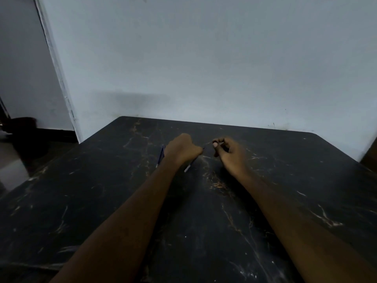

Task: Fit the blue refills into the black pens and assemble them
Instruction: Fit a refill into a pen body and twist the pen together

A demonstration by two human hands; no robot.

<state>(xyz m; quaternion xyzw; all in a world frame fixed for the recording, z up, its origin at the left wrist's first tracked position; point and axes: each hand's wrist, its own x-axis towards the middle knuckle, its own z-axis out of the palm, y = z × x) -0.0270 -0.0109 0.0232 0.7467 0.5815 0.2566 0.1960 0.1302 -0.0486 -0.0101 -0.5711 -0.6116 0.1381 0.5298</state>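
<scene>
My left hand (182, 148) is curled into a fist over the black marbled table (102, 201); what it holds is hard to make out in the dim light. A blue refill (160, 156) lies on the table just left of that hand. Another thin pen part (189, 165) pokes out below the left wrist. My right hand (227, 152) hovers a little to the right, its thumb and fingers pinching a thin refill (208, 143) that points toward the left fist. The black pen bodies blend into the dark tabletop and cannot be picked out.
A pale wall (204, 68) rises directly behind the table's far edge. To the left are a wall corner (59, 78), dark floor and a dark object (22, 123). The table's right corner (326, 137) is rounded.
</scene>
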